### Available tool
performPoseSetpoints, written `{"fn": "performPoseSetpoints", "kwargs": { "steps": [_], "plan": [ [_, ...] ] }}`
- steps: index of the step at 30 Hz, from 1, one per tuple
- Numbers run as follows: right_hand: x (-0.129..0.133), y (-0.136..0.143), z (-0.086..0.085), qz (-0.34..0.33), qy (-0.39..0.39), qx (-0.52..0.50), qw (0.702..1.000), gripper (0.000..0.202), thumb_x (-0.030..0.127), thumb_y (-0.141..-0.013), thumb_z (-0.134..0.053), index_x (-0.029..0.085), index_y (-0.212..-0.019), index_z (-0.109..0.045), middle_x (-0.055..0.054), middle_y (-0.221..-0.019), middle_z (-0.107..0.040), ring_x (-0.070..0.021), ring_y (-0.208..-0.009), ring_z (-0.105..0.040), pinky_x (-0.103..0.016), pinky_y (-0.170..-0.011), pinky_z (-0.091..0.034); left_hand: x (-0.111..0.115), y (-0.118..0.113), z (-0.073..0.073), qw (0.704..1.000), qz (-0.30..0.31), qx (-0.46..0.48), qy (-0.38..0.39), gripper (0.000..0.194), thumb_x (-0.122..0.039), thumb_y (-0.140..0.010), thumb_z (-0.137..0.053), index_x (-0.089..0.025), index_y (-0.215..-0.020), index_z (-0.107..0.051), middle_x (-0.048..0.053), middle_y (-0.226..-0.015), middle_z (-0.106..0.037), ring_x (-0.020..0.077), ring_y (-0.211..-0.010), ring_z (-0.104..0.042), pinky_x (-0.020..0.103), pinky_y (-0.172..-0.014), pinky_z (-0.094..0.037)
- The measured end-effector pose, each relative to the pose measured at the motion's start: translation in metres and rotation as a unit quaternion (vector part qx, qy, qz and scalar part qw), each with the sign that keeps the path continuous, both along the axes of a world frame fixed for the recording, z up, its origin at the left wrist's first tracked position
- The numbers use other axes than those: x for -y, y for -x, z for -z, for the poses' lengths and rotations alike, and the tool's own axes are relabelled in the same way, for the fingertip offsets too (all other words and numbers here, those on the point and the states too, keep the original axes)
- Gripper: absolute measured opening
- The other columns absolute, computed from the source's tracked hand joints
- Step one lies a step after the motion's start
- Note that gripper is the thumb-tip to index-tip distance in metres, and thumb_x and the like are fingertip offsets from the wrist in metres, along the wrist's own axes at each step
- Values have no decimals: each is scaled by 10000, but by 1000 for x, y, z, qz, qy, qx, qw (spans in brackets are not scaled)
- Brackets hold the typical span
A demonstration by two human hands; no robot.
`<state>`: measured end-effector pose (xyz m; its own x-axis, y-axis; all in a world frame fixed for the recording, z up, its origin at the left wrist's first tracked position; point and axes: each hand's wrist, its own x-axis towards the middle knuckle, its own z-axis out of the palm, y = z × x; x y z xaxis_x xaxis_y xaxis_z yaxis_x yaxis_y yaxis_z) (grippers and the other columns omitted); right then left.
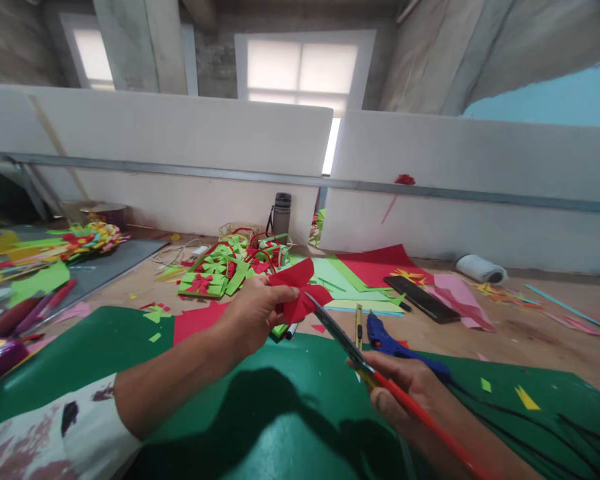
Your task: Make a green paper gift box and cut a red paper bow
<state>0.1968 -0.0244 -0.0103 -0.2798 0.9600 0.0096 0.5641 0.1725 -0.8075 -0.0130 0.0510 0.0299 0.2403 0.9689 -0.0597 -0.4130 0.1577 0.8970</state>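
Observation:
My left hand (255,310) pinches a red paper flower cut-out (303,273) between thumb and fingers, holding it above the table. Closed around a pair of scissors (345,343) with long dark blades and a red handle is my right hand (405,393). The blade tips meet the lower edge of the red paper. Just beyond my right hand lie a blue glue gun (393,343) and a yellow utility knife (359,323). Below both hands spreads a green mat (275,413). The rest of the scissor handle is partly hidden by my fingers.
Green and red paper pieces (220,267) are heaped behind my left hand, near a grey bottle (281,217). Right of centre sit a dark phone (423,300), red sheets (380,263) and a white roll (480,269). Black cords (520,410) cross the mat's right side.

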Motion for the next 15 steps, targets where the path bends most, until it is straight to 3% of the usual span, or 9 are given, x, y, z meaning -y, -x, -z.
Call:
{"fn": "performPoseSetpoints", "kwargs": {
  "steps": [8,15],
  "plan": [
    [2,2,-4,0,24,-16,1000,518,640,-723,-514,147,-866,-586,54,-583,-319,-94,-513,-239,-228,-451,-207,-1,1,2,1000,3,-5,0,171,-20,-643,-615,-56,-809,-633,121,-787,-706,200,-711,-677,282,-640,-549],
    [0,0,0,2,19,-20,1000,569,675,-704,-514,158,-919,-614,39,-595,-348,-103,-526,-254,-232,-461,-232,0,1,-1,1000,1,-14,6,152,-19,-646,-611,-63,-791,-623,102,-748,-695,167,-625,-654,264,-571,-535]
  ]
}}
